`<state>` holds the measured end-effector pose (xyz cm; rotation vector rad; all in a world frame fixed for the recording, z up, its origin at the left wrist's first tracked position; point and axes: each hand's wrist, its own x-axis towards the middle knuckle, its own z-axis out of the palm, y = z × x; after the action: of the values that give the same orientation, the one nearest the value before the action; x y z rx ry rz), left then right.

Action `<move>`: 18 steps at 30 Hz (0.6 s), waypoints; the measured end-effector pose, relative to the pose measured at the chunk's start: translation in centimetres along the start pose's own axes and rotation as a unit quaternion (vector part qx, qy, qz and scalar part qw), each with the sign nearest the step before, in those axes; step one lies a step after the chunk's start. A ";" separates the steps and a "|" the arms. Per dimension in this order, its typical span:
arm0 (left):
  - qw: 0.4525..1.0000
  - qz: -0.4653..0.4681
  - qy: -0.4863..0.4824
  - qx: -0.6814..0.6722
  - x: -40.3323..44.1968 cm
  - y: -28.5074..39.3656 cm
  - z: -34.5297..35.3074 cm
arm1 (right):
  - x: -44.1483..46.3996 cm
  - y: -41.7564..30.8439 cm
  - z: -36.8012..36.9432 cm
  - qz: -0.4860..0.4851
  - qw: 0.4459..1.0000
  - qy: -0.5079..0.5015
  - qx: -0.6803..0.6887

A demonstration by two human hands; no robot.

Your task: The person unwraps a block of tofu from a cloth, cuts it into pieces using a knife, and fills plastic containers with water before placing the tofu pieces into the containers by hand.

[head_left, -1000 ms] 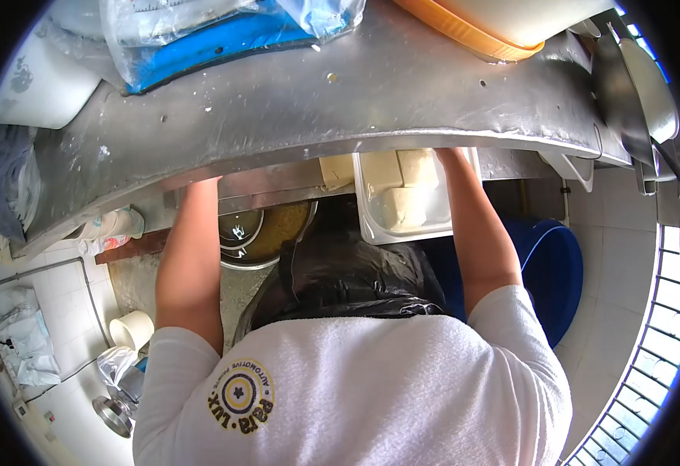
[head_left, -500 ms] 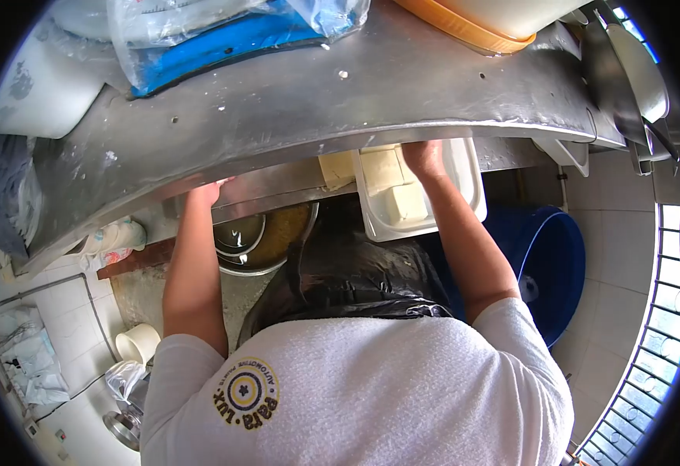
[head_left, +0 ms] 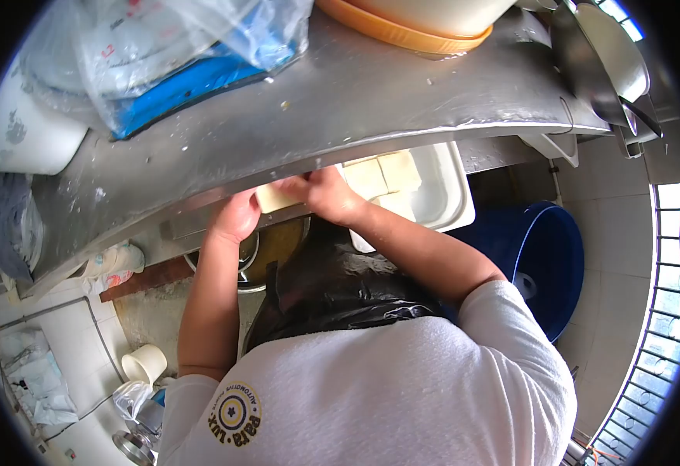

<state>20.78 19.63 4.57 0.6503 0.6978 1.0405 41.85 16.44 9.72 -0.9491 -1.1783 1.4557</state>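
Below the edge of the steel shelf, my left hand (head_left: 237,217) is closed on the left end of a pale yellow block (head_left: 276,199). My right hand (head_left: 331,194) reaches across to the block's right side, fingers bent over it and partly hidden by the shelf edge. Just right of my right hand, a white rectangular tub (head_left: 458,190) holds several more pale blocks (head_left: 398,171) at its left side. Part of the tub is behind my right forearm.
The steel shelf (head_left: 371,93) spans the space above my hands, bearing a blue-and-clear plastic bag (head_left: 192,89) and an orange-rimmed container (head_left: 410,29). A blue barrel (head_left: 561,272) stands lower right. Metal pans (head_left: 588,70) hang at the right. A round metal vessel (head_left: 278,245) sits below my hands.
My right hand has moved left from the tub to the pale block beside my left hand. My left hand has come slightly right and closed on the block. The view has shifted a little.
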 end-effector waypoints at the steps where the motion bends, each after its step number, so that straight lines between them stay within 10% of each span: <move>1: 1.000 0.008 0.005 0.004 -0.4 0.5 2.3 | -0.2 -0.3 -1.4 0.038 0.998 0.016 0.057; 3: 0.998 -0.011 -0.043 0.055 -0.6 1.0 3.8 | -1.4 -1.3 -3.5 0.108 0.938 0.088 0.317; 9: 0.962 -0.080 -0.030 0.261 -3.3 0.6 5.2 | -3.7 0.5 -12.9 0.183 0.881 0.149 0.411; 18: 0.917 -0.126 0.053 0.375 -7.3 -1.3 1.2 | 0.5 2.6 -28.0 0.136 0.916 0.356 0.127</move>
<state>19.90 12.23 5.77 1.1310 1.2621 0.5453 67.96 22.28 1.07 -1.3373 -0.3221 1.2545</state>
